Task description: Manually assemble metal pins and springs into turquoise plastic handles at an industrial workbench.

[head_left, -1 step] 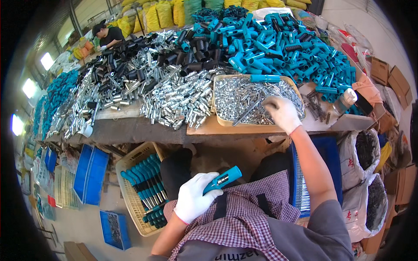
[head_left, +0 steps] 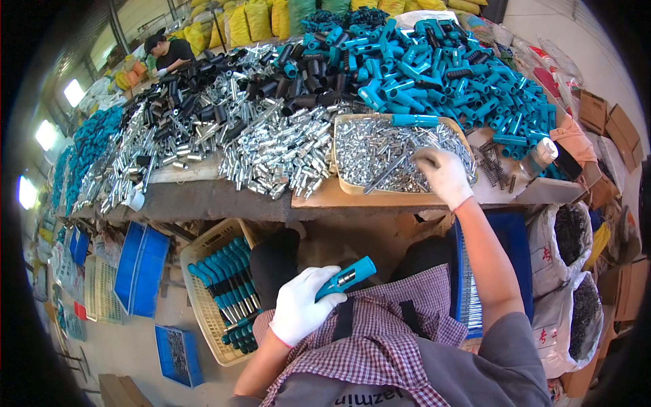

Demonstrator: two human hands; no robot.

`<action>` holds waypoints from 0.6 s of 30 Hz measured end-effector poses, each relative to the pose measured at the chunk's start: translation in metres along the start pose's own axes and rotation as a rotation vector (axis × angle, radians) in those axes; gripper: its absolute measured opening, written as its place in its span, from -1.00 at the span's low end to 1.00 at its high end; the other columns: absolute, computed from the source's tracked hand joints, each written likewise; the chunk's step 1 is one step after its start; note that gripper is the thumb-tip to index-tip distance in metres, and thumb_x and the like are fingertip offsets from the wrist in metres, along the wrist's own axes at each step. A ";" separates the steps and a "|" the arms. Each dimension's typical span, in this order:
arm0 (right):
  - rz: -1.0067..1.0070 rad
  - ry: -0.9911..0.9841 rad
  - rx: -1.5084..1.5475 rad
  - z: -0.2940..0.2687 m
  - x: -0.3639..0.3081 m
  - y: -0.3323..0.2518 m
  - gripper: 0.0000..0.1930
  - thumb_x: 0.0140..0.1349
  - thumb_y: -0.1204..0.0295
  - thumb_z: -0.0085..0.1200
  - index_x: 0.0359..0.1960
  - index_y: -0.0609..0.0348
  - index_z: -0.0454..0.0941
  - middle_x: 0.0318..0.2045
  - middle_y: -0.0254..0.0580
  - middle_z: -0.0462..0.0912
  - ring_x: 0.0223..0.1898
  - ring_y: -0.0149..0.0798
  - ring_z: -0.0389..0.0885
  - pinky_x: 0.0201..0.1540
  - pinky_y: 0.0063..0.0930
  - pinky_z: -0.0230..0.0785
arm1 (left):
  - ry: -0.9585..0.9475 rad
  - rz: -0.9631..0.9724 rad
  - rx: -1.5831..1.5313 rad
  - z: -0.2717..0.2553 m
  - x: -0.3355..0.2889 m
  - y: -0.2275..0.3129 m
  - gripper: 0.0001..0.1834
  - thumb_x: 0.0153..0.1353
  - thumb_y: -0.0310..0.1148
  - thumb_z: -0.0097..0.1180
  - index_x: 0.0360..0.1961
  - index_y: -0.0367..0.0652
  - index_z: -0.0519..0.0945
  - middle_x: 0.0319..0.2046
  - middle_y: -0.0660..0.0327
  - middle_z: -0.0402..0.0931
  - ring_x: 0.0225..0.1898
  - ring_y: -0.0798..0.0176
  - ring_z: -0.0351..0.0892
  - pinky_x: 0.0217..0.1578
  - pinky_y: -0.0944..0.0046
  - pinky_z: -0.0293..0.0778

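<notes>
My left hand [head_left: 302, 308], in a white glove, is closed around a teal plastic handle sleeve [head_left: 355, 273] above my lap. A metal piece shows through the slot in the sleeve's side. Over the table, my right hand [head_left: 444, 178], also gloved, reaches into a cream tray [head_left: 347, 188] of small metal parts [head_left: 369, 146]. Its fingers are bent and pressed together at the parts; whatever they pinch is hidden. A thin metal rod [head_left: 388, 173] lies on the parts beside those fingers. Another teal sleeve [head_left: 414, 120] rests across the tray's far edge.
Teal sleeves [head_left: 434, 71] are heaped behind the tray, with shiny metal tubes [head_left: 278, 152] and black sleeves [head_left: 308, 85] to its left. Springs [head_left: 494, 165] and a clear bottle [head_left: 539, 156] stand right. Below, a crate [head_left: 220, 353] holds teal-handled tools. A co-worker [head_left: 169, 53] bends over the far left.
</notes>
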State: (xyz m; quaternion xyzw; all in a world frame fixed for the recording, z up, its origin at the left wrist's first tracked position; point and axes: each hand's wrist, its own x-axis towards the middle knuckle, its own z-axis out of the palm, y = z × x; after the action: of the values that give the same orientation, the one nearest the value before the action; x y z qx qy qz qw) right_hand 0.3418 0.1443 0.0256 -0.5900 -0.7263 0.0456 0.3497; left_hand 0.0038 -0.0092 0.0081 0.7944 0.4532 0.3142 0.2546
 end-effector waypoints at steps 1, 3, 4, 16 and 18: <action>0.114 -0.043 0.225 -0.005 -0.004 -0.016 -0.81 0.19 0.44 0.13 -0.22 0.24 0.70 -0.35 -0.10 0.72 -0.30 -0.22 0.69 -0.18 -0.40 0.50 | -0.001 0.001 0.016 -0.002 0.000 -0.002 -0.48 -0.02 -0.22 0.43 -0.01 -0.15 0.63 -0.20 0.06 0.64 -0.22 -0.03 0.66 -0.18 0.16 0.58; 0.236 -0.103 0.454 -0.010 -0.017 -0.054 -0.80 0.18 0.44 0.13 -0.24 0.29 0.69 -0.40 -0.17 0.72 -0.34 -0.33 0.67 -0.21 -0.45 0.49 | -0.004 -0.018 0.004 -0.006 0.001 -0.002 -0.47 -0.05 -0.25 0.44 -0.02 -0.18 0.63 -0.20 0.04 0.64 -0.21 -0.05 0.66 -0.15 0.16 0.57; 0.294 -0.213 0.631 -0.015 -0.024 -0.072 -0.81 0.16 0.46 0.16 -0.25 0.30 0.69 -0.42 -0.21 0.71 -0.37 -0.40 0.64 -0.25 -0.51 0.47 | -0.009 -0.022 -0.006 -0.008 0.003 -0.001 -0.47 -0.08 -0.29 0.46 -0.03 -0.21 0.63 -0.18 0.02 0.64 -0.18 -0.06 0.66 -0.12 0.16 0.56; -0.211 -0.739 0.371 0.029 -0.075 -0.127 -0.78 0.14 0.31 0.20 -0.34 0.23 0.66 -0.36 0.00 0.66 -0.27 0.07 0.66 -0.16 -0.16 0.50 | -0.122 0.154 0.300 -0.003 0.007 0.002 -0.17 -0.01 -0.20 0.37 0.31 -0.20 0.36 -0.35 0.12 0.60 -0.30 0.02 0.60 -0.26 0.11 0.52; -0.260 -0.702 0.370 0.035 -0.084 -0.132 -0.80 0.13 0.33 0.20 -0.35 0.24 0.64 -0.36 0.01 0.64 -0.27 0.09 0.64 -0.17 -0.12 0.49 | -0.147 0.135 0.309 0.002 0.002 0.001 -0.14 0.00 -0.20 0.36 0.34 -0.20 0.32 -0.34 0.11 0.60 -0.28 0.04 0.61 -0.25 0.14 0.52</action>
State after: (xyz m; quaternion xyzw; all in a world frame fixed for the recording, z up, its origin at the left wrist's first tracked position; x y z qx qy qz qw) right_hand 0.2186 0.0425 0.0248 -0.3692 -0.8495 0.3290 0.1837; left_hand 0.0063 -0.0079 0.0081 0.8734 0.4222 0.1983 0.1402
